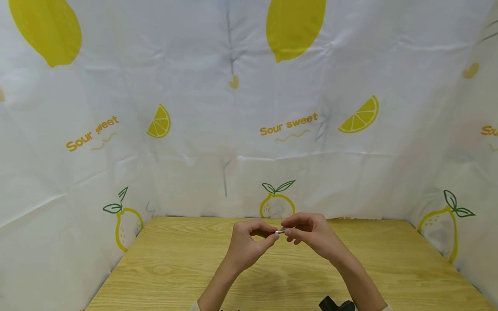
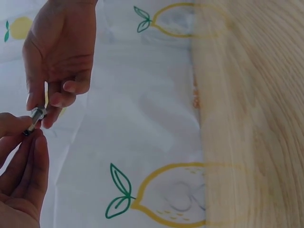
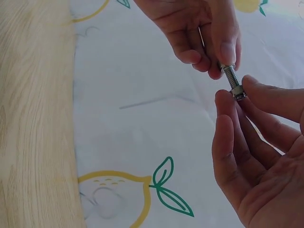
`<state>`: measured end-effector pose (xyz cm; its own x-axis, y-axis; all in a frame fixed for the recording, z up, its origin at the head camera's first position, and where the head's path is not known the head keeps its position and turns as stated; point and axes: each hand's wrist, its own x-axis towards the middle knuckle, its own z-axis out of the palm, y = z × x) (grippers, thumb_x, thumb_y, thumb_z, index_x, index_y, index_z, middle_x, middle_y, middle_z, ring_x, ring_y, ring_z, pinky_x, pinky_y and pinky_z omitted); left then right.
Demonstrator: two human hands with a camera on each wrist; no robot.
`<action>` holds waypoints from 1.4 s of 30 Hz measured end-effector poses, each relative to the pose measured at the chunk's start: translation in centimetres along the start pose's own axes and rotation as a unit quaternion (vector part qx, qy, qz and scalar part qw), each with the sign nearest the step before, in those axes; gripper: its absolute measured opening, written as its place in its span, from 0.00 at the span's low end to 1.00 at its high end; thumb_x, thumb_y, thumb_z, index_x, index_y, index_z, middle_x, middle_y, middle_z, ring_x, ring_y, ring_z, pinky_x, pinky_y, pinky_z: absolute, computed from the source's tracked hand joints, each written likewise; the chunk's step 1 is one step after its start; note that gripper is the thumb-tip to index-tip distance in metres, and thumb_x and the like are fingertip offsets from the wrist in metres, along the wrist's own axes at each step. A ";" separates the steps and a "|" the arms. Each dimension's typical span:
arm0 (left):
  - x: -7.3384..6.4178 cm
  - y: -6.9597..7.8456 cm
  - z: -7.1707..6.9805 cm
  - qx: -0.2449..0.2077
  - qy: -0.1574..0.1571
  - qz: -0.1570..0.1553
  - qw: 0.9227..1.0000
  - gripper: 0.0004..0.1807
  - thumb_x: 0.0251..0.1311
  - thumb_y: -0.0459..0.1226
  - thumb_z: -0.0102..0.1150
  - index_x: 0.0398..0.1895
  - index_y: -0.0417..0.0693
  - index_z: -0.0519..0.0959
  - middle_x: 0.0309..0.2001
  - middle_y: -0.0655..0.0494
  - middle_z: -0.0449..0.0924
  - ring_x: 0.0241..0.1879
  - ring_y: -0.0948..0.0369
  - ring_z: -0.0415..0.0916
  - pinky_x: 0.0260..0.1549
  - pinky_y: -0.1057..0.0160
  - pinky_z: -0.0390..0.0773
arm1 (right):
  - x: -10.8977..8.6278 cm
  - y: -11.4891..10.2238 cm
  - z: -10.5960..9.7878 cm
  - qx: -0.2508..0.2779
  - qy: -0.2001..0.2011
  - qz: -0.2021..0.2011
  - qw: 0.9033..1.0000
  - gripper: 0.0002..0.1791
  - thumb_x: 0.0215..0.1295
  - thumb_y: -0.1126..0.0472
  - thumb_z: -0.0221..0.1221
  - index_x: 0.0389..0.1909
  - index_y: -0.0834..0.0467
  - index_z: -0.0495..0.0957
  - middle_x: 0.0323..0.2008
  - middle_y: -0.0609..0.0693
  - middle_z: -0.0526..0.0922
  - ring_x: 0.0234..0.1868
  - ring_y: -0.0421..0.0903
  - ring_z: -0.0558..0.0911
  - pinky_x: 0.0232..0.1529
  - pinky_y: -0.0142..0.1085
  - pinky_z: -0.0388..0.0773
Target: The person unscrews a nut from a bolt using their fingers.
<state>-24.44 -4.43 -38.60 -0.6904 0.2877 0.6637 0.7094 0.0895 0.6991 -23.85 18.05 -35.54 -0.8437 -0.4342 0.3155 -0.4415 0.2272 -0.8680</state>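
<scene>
A small silver bolt (image 1: 279, 232) is held between both hands above the wooden table. My left hand (image 1: 249, 245) pinches one end of it between thumb and fingers, which hide that end. In the right wrist view the bare thread of the bolt (image 3: 231, 75) shows between the hands, with a hex nut (image 3: 237, 91) around the end nearer my right hand (image 3: 266, 156). The thumb and fingertips of that right hand hold the nut from either side. The left wrist view shows the bolt (image 2: 33, 122) too, partly covered by fingers.
Below the hands lies a wood-grain table (image 1: 186, 268). A white curtain (image 1: 202, 172) printed with lemons stands behind it and along both sides. Near the right forearm, at the bottom edge, is a black object (image 1: 336, 304), only partly in view.
</scene>
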 end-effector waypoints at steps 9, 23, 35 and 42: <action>0.0 0.1 -0.1 -0.005 0.000 -0.010 1.000 0.03 0.59 0.32 0.73 0.36 0.43 0.90 0.34 0.48 0.91 0.32 0.64 0.88 0.36 0.62 0.90 | -0.2 -0.3 -0.3 0.009 -0.030 0.018 0.999 0.18 0.72 0.62 0.63 0.54 0.72 0.80 0.41 0.60 0.89 0.34 0.41 0.88 0.36 0.38 0.88; 0.0 0.2 0.0 -0.001 0.003 -0.005 1.000 0.02 0.59 0.31 0.73 0.35 0.43 0.89 0.34 0.49 0.91 0.32 0.64 0.88 0.36 0.64 0.89 | -0.1 -0.2 -0.2 0.009 -0.021 0.003 1.000 0.16 0.72 0.63 0.62 0.53 0.72 0.80 0.41 0.53 0.87 0.35 0.44 0.89 0.38 0.39 0.88; -0.1 -0.2 0.0 -0.004 0.003 -0.001 1.000 0.02 0.59 0.31 0.73 0.36 0.43 0.90 0.34 0.48 0.91 0.31 0.65 0.88 0.37 0.61 0.90 | -0.3 -0.5 -0.4 0.010 -0.039 -0.001 0.999 0.16 0.75 0.62 0.60 0.54 0.72 0.80 0.40 0.50 0.89 0.34 0.44 0.88 0.37 0.39 0.87; -0.1 -0.2 0.1 -0.006 0.007 -0.001 1.000 0.02 0.59 0.31 0.73 0.35 0.43 0.90 0.34 0.49 0.91 0.31 0.65 0.88 0.37 0.59 0.90 | -0.4 -0.4 -0.4 0.018 -0.030 0.000 0.999 0.15 0.73 0.64 0.62 0.52 0.72 0.80 0.42 0.57 0.86 0.36 0.45 0.88 0.37 0.39 0.88</action>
<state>-24.51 -4.36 -38.78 -0.6938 0.2741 0.6660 0.7065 0.0793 0.7033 -23.46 18.41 -35.13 -0.8228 -0.4869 0.2932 -0.4300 0.1961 -0.8813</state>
